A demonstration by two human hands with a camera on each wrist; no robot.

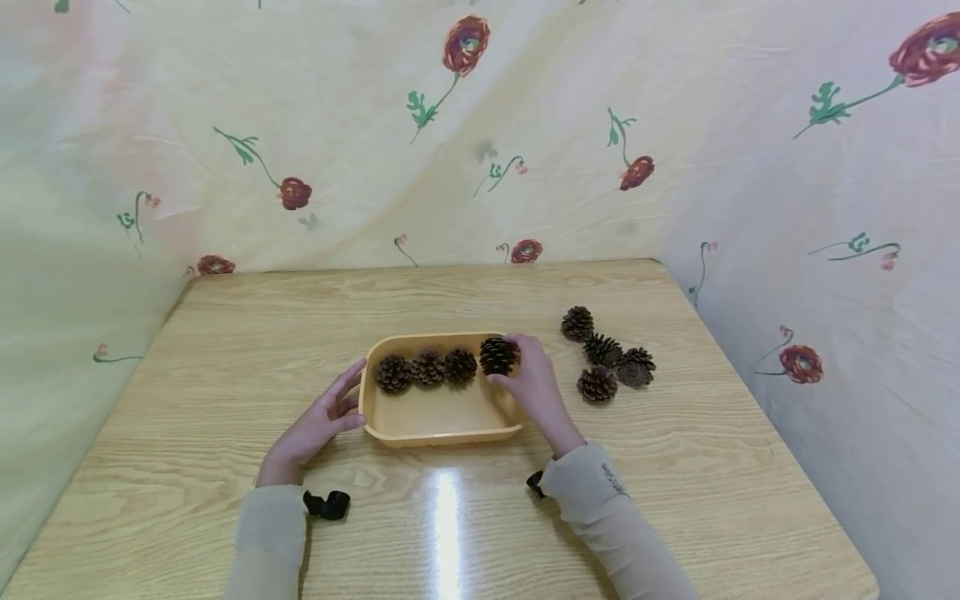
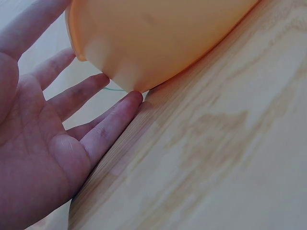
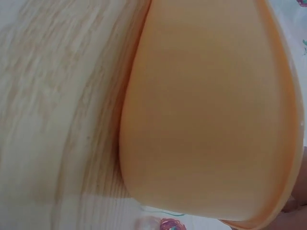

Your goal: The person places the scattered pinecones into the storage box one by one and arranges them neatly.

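A yellow-orange plastic tray (image 1: 442, 437) with rounded corners rests on the wooden table. Along its far side, three brown pine cones (image 1: 428, 367) sit in a row from the left end. My right hand (image 1: 538, 387) reaches over the tray's right end and holds another pine cone (image 1: 496, 357) between thumb and fingers, beside that row. At the left end, my left hand (image 1: 318, 427) has its fingers spread against the tray. In the left wrist view, straight fingertips touch the tray's outer wall (image 2: 158, 38). The right wrist view shows mostly tray wall (image 3: 206, 110), hiding the held cone.
Several more pine cones (image 1: 597, 384) lie clustered on the table right of the tray. The wooden table (image 1: 247, 333) extends around the tray on all sides. A white cloth with red flowers (image 1: 337, 125) hangs behind and at both sides of the table.
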